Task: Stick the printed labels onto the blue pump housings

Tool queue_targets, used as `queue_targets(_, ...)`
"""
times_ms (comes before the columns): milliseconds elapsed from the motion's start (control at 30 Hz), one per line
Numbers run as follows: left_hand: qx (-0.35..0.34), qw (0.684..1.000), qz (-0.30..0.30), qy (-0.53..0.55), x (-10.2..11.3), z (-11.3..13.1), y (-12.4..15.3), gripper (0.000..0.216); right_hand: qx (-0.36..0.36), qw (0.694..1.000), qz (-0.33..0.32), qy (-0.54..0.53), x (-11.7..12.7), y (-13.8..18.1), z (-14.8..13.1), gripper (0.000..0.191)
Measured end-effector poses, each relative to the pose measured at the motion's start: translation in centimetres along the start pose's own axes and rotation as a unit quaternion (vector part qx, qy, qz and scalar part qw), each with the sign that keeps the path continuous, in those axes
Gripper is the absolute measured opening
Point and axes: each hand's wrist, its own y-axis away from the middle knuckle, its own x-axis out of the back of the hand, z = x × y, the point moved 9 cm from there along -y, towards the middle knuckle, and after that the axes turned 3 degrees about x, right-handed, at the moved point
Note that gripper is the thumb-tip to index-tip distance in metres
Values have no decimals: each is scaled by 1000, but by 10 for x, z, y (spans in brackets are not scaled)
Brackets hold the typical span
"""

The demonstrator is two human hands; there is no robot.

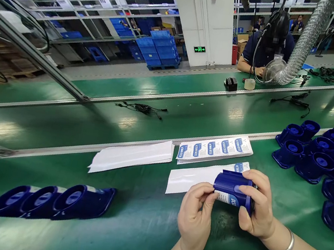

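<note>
While the head view has both hands low at 5 o'clock, the blue housing lies sideways between them above the bench: right hand grip wrapped round it, left hand grip pinching its rim. White backing sheet just beside at 10. Blue pile crowds 3; three-housing row well apart at 9, open bench between.

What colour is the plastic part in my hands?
The part is dark blue, seen in the head view.
</note>
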Motion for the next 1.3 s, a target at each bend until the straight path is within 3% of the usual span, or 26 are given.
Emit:
queue_targets(367, 49, 998, -23, -27, -7, -7, -3, 13, 49, 998, -18, 34, -3, -4, -12, 46)
queue_targets(533, 7, 997, -34, -69, -10, 0, -4, 15, 35, 999, -14, 25, -3, -2, -9, 46)
queue_targets(800, -155, 981, -23, -116, -5, 29, -1, 10, -87, 994, 35, -56, 0, 3, 10, 37)
queue_targets(900, -159, 982, -1, -100, 0, 30, -2, 6, -109, 991, 48, -64, 1, 6, 14, 33)
queue_targets(1033, -155, 981, -4, -113, 0, 30, -4, 26, -100, 993, 42, -53, 2, 5, 13, 33)
queue_targets(1300, -144, 986, 6, -79, 4, 33, -1, 26, -79, 995, 38, -41, 6, 1, 8, 36)
